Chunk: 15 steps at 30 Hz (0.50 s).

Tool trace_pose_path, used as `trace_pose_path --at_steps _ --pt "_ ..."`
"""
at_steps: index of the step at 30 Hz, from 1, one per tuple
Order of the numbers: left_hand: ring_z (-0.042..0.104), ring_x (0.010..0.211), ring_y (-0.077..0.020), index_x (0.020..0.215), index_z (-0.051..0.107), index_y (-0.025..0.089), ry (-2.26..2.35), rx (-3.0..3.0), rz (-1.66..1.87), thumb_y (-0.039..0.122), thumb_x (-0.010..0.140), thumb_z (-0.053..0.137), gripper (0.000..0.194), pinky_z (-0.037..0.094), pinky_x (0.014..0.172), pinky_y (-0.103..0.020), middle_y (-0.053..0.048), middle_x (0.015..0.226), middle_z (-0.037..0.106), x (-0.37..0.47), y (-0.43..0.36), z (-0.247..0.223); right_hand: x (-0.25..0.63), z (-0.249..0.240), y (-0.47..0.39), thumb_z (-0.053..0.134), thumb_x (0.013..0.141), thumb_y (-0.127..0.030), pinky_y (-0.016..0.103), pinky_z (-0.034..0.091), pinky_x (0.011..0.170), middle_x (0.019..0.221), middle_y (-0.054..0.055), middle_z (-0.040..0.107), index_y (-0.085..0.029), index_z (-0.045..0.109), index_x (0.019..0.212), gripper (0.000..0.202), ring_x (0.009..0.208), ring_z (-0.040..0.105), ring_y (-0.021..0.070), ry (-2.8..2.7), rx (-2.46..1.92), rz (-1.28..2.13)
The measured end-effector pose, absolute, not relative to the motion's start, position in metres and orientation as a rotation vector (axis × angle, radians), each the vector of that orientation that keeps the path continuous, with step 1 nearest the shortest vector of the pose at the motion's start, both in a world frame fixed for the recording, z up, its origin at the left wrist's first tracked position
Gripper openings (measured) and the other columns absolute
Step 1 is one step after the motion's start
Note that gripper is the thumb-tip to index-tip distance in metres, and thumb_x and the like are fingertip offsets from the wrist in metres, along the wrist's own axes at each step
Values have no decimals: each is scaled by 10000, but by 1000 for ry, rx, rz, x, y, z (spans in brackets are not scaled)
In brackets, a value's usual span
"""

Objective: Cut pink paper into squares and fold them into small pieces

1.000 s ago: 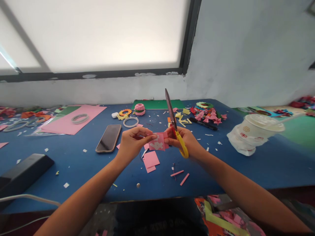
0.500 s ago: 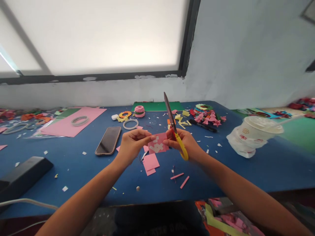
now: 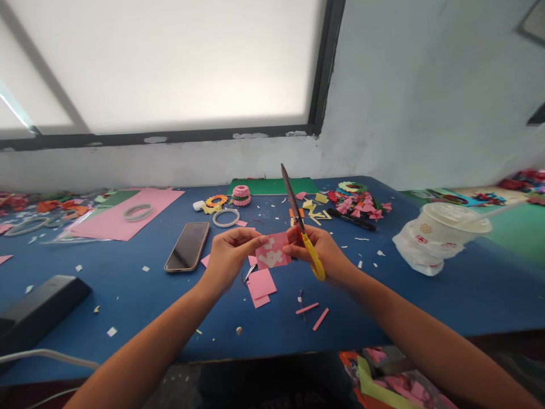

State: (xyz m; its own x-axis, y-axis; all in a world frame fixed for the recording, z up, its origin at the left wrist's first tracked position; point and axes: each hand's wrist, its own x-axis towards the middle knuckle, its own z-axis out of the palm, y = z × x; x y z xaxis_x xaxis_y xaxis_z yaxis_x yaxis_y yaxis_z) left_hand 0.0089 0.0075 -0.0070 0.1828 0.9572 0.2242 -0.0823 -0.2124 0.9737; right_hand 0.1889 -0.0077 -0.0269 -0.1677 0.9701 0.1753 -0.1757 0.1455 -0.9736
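Between my two hands is a small pink paper square (image 3: pixel 273 251) with white patches on its face. My left hand (image 3: pixel 232 253) pinches its left edge between thumb and fingers. At its right edge, the thumb and fingers of my right hand (image 3: pixel 317 247) grip the paper too. That same hand also carries a pair of scissors (image 3: pixel 313 250), yellow-handled, with the dark blades closed and pointing up and away. Under the held paper, pink paper squares (image 3: pixel 261 284) lie overlapped on the blue table, beside small metal snips (image 3: pixel 250 272) partly covered.
A phone (image 3: pixel 187 247) lies left of my hands, near a tape ring (image 3: pixel 226 217). Pink sheets (image 3: pixel 106 221) are farther left. At right stand a bagged white cup (image 3: pixel 434 233) and, farther back, a pile of folded paper pieces (image 3: pixel 361 204). A black marker (image 3: pixel 351 218) lies before it.
Both hands keep their hold on the pink paper square. The scissors have tilted very slightly to the left; otherwise the view has only shifted a little.
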Motion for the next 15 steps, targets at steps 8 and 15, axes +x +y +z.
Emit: trace_pose_path --at_steps 8,15 --pt "523 497 -42 699 598 130 882 1350 1149 275 644 734 205 427 464 -123 36 575 578 11 7 -8 186 -22 -12 800 508 -263 186 354 481 628 -63 501 -168 554 720 339 524 447 48 -1236 -904 1301" --pt "612 543 -97 720 616 135 833 1380 785 389 724 653 256 488 499 -170 -5 594 604 10 6 -9 189 -37 -2 750 603 -332 171 224 345 560 -87 445 -182 516 821 354 375 328 18 -1113 -960 1408"
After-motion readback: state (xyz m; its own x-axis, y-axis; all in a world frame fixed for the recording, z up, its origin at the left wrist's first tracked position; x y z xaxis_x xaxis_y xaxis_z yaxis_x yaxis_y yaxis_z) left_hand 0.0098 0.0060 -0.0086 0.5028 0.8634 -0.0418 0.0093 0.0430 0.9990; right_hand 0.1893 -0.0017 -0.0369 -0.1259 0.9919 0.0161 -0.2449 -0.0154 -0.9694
